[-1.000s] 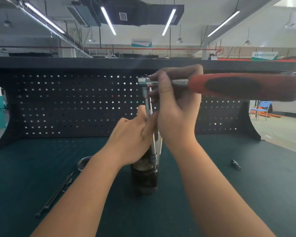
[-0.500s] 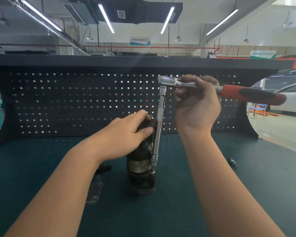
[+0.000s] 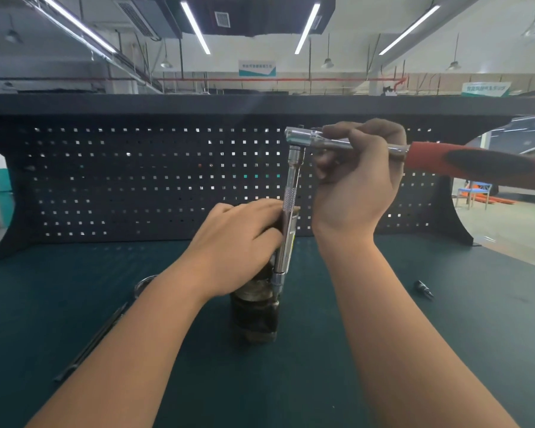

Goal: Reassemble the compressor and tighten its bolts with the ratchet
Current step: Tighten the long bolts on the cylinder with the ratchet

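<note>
My left hand (image 3: 244,242) grips the top of the compressor (image 3: 255,313), which stands upright mid-worktop (image 3: 445,350). My right hand (image 3: 357,177) is curled round the ratchet (image 3: 337,143) by its head, red handle pointing right; its long extension (image 3: 286,223) drops onto the compressor's right side. A small bit (image 3: 423,289) lies toward the right edge.

bench: dark teal mat (image 3: 74,304)
back wall, 12 o'clock: black pegboard (image 3: 136,180)
ceiling: long strip lights (image 3: 195,27), ductwork
3 o'clock: blue chair (image 3: 473,196)
</note>
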{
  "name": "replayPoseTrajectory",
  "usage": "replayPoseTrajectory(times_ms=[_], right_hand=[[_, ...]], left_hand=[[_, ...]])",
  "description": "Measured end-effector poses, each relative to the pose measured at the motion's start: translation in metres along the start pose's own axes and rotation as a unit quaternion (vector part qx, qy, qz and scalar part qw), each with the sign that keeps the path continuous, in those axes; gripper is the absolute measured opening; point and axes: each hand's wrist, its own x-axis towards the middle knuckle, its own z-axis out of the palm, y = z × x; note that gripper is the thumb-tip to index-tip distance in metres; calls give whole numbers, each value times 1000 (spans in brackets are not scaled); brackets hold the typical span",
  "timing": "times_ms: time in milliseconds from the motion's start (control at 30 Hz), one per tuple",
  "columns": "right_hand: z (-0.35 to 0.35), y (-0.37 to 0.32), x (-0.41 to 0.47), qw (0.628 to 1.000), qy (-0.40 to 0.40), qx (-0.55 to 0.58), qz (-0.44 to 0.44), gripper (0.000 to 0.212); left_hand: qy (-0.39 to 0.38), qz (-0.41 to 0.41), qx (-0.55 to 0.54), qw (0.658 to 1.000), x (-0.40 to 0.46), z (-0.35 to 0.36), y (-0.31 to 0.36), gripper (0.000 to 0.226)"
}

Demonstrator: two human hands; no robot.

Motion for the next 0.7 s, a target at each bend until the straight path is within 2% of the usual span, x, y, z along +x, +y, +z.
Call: replayPoseTrajectory(times_ms=[100, 167, 233, 300, 400, 467, 567, 633, 700], right_hand=[[0, 1, -1, 1000, 20, 12, -17, 10], [0, 1, -3, 998, 10, -14, -67, 10], [-1, 1, -6, 984, -34, -87, -152, 11], [-2, 3, -9, 956, -113, -155, -221, 15], [-2, 4, -10, 908, -212, -251, -259, 23], [0, 4, -13, 894, -247, -289, -238, 21], [10, 4, -19, 923, -232, -269, -147, 13], [15, 6, -22, 959, -198, -190, -66, 18], [17, 8, -20, 983, -161, -85, 23, 19]], left_hand=[[12, 14, 53, 998, 0, 5, 4, 60], [37, 25, 94, 995, 0, 11, 9, 73], [61, 28, 88, 994, 1, 13, 11, 70], [87, 23, 67, 994, 1, 13, 9, 66], [125, 1, 31, 992, -1, 12, 5, 48], [135, -9, 21, 991, -4, 10, 3, 33], [138, -30, 15, 990, -6, 8, -2, 33], [136, -44, 8, 990, -4, 8, -4, 50], [120, -53, -5, 991, -4, 6, -6, 52]])
